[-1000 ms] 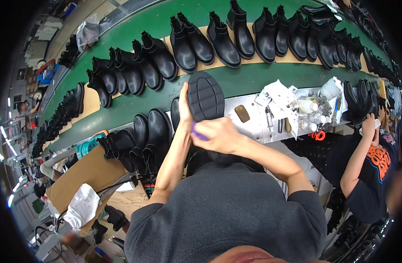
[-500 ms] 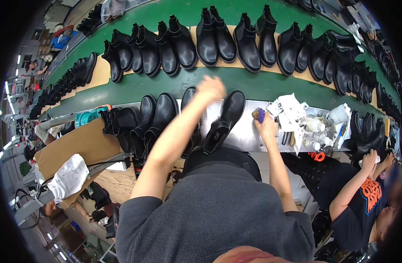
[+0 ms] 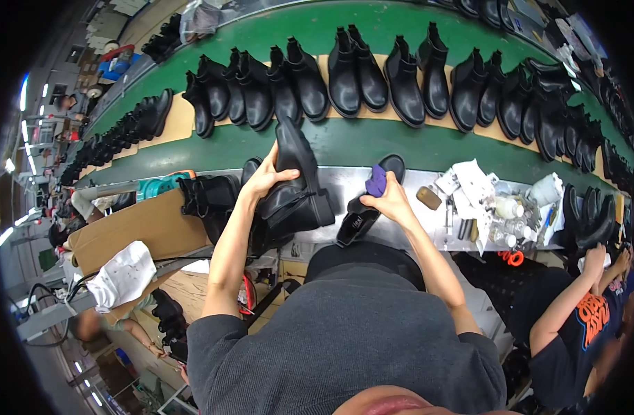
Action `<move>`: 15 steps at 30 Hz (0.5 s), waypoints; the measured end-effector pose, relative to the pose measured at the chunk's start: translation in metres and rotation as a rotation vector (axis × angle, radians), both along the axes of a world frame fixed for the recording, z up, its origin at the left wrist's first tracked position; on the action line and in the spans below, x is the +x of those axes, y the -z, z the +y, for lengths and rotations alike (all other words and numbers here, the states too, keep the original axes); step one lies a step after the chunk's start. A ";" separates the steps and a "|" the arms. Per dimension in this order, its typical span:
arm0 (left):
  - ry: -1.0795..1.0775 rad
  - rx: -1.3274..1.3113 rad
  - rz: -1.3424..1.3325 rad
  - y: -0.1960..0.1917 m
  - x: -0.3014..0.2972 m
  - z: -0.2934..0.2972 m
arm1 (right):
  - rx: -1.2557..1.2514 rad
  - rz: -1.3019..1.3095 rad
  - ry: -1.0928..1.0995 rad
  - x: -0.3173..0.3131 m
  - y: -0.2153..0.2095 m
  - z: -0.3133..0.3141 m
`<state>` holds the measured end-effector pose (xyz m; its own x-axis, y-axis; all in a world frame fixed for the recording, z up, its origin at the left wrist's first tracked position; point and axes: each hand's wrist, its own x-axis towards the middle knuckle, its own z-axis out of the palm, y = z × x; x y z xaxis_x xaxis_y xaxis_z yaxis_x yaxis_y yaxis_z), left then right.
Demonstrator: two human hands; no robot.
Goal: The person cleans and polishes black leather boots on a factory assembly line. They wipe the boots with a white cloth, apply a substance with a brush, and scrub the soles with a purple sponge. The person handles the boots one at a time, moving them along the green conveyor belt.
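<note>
My left hand [image 3: 265, 178] grips a black ankle boot [image 3: 297, 155] round its side, thumb across it. That boot is lifted off the bench and tilted, with its sole edge and heel turned to the right. A crumpled purple cloth [image 3: 376, 181] is pinched in my right hand [image 3: 391, 202]. It is held over a second black boot [image 3: 358, 223], which lies on the metal bench top [image 3: 407, 232] with its toe pointing away from me. My hand and the cloth hide the middle of this boot. Beside my right hand lies a brown block [image 3: 428, 198].
Pairs of black boots [image 3: 344, 76] line the green conveyor [image 3: 241, 149] beyond the bench. White papers [image 3: 463, 183] and clear bottles [image 3: 507, 207] stand at right. Cardboard [image 3: 137, 232] and more boots [image 3: 209, 200] are at left. A co-worker's arm [image 3: 569, 297] shows at far right.
My left hand has come back from above the bench and taken hold of a boot, now raised and tilted. My right hand has moved left with the purple cloth, away from the brown block.
</note>
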<state>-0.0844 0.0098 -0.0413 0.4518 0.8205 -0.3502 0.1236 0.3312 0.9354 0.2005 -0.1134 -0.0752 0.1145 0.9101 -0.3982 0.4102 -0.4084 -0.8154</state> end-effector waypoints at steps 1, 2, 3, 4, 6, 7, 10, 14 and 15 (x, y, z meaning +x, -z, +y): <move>0.017 -0.054 -0.102 0.001 -0.013 0.001 | 0.183 -0.090 -0.031 -0.004 -0.010 0.003; 0.036 -0.107 -0.204 0.008 -0.028 0.004 | 0.203 -0.020 0.019 -0.006 -0.022 0.008; 0.054 -0.167 -0.312 0.013 -0.040 0.002 | 0.210 0.047 0.065 -0.008 -0.058 0.013; 0.039 -0.150 -0.407 0.013 -0.028 -0.005 | 0.295 0.140 0.056 -0.014 -0.086 0.013; 0.124 -0.227 -0.576 0.011 -0.001 -0.022 | 0.836 -0.018 -0.242 -0.037 -0.105 0.005; 0.132 -0.250 -0.596 0.009 0.012 -0.032 | 1.046 -0.107 -0.337 -0.054 -0.113 0.004; 0.118 -0.288 -0.575 -0.002 0.030 -0.066 | 1.045 -0.188 -0.270 -0.075 -0.132 0.055; 0.135 -0.288 -0.548 0.000 0.031 -0.068 | 0.848 -0.109 -0.026 -0.067 -0.143 0.095; 0.097 -0.264 -0.548 0.002 0.026 -0.070 | 0.915 -0.108 -0.062 -0.069 -0.140 0.068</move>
